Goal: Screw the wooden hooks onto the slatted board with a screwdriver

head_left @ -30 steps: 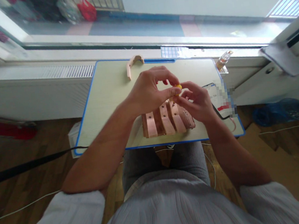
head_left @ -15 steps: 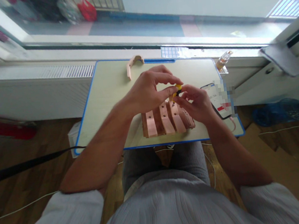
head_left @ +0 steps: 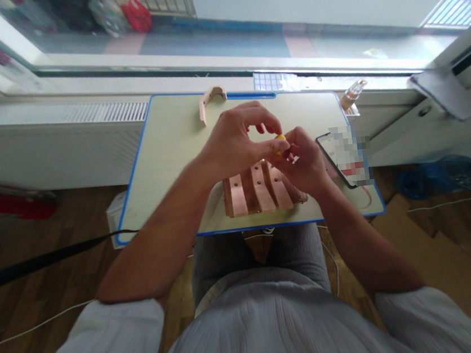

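A small screwdriver (head_left: 280, 143) with a yellow handle end stands over the wooden assembly, its lower part hidden by my fingers. My left hand (head_left: 248, 138) has its thumb and index finger at the handle's top, the other fingers curled above. Close below, my right hand (head_left: 304, 163) pinches around the lower part of the tool. Beneath both hands lies a brown wooden piece (head_left: 251, 197) with several pale, bent wooden strips (head_left: 265, 196) across it, each showing dark screw holes. The tip and the hole under it are out of sight.
A loose curved wooden piece (head_left: 207, 105) lies at the back of the blue-edged table (head_left: 164, 145). A phone (head_left: 338, 159) is beside my right hand. On the sill stands a bottle (head_left: 352, 95). A black strap (head_left: 57, 256) reaches the table's left edge.
My right hand has shifted left and closed around the lower tool, covering its black part. My left thumb has slid right across the yellow end, and the index finger has lifted slightly.
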`<state>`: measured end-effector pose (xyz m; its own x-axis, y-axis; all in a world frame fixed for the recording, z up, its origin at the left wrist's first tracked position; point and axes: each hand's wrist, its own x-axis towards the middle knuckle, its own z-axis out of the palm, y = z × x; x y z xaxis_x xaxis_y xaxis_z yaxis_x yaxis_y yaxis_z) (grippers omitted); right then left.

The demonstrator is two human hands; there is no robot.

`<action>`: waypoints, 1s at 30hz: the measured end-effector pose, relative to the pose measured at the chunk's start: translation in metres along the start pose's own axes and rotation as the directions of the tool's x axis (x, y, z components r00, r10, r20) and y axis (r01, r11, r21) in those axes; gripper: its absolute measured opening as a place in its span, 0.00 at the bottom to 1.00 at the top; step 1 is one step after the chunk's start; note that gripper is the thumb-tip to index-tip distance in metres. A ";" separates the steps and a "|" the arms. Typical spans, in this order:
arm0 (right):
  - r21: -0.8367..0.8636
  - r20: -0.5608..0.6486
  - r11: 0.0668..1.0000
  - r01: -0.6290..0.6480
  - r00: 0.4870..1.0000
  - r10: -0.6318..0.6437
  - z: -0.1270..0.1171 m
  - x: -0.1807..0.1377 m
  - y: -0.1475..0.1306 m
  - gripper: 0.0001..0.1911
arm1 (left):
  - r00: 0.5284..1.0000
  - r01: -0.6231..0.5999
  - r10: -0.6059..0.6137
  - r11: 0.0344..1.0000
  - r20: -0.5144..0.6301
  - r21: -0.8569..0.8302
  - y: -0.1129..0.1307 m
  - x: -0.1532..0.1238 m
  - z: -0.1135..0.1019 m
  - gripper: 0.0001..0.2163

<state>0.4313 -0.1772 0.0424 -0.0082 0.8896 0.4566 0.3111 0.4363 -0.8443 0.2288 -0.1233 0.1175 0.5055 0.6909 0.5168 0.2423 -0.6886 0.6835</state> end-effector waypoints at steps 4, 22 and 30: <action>-0.007 -0.022 1.000 0.000 1.000 0.000 0.003 0.001 -0.001 0.20 | 1.000 0.020 -0.020 1.000 -0.022 0.011 0.000 0.000 0.000 0.07; 0.051 0.092 0.998 -0.021 0.996 0.017 -0.016 0.004 -0.021 0.09 | 0.999 -0.026 0.026 1.000 0.045 0.006 0.005 0.002 -0.001 0.05; 0.019 0.062 0.999 -0.027 0.998 0.026 -0.011 0.001 -0.014 0.11 | 0.999 -0.004 0.006 0.999 0.048 -0.037 0.005 0.000 -0.001 0.09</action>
<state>0.4375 -0.1843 0.0577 -0.0594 0.9073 0.4162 0.2933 0.4144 -0.8616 0.2287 -0.1262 0.1214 0.5465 0.6752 0.4953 0.2091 -0.6828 0.7001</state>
